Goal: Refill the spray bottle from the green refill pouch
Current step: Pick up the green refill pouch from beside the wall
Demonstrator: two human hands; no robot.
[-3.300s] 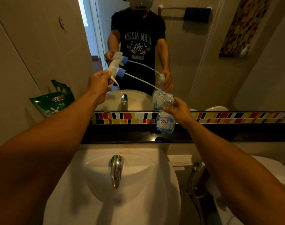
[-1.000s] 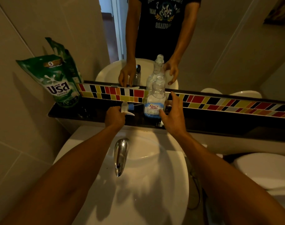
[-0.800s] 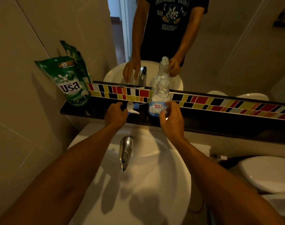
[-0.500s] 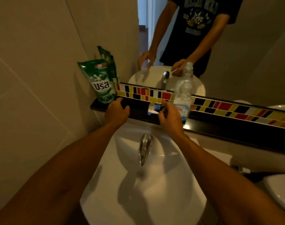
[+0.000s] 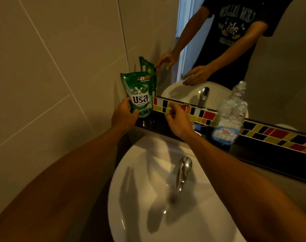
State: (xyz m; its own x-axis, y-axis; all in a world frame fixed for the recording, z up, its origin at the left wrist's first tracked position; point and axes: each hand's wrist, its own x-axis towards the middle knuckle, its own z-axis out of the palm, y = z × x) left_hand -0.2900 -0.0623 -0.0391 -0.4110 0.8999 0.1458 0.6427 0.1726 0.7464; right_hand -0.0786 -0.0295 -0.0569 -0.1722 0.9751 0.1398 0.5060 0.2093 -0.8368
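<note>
The green refill pouch (image 5: pixel 140 95) stands upright at the left end of the dark ledge (image 5: pixel 274 152), against the wall. My left hand (image 5: pixel 124 117) wraps its lower left edge, thumb on the front. My right hand (image 5: pixel 179 122) hovers over the ledge just right of the pouch, fingers loosely apart and holding nothing. The clear spray bottle (image 5: pixel 230 117) stands uncapped on the ledge further right, apart from both hands. A blue and white bit of the spray head (image 5: pixel 198 127) shows on the ledge behind my right hand; most of it is hidden.
A white basin (image 5: pixel 145 198) with a chrome tap (image 5: pixel 182 172) lies below the ledge. A coloured tile strip (image 5: pixel 208 117) and a mirror (image 5: pixel 279 67) rise behind it. A tiled wall (image 5: pixel 52 75) closes the left side.
The spray head was laid on the ledge and the bottle stood beside it. Both hands then moved left; my left hand has reached the pouch and closed on it.
</note>
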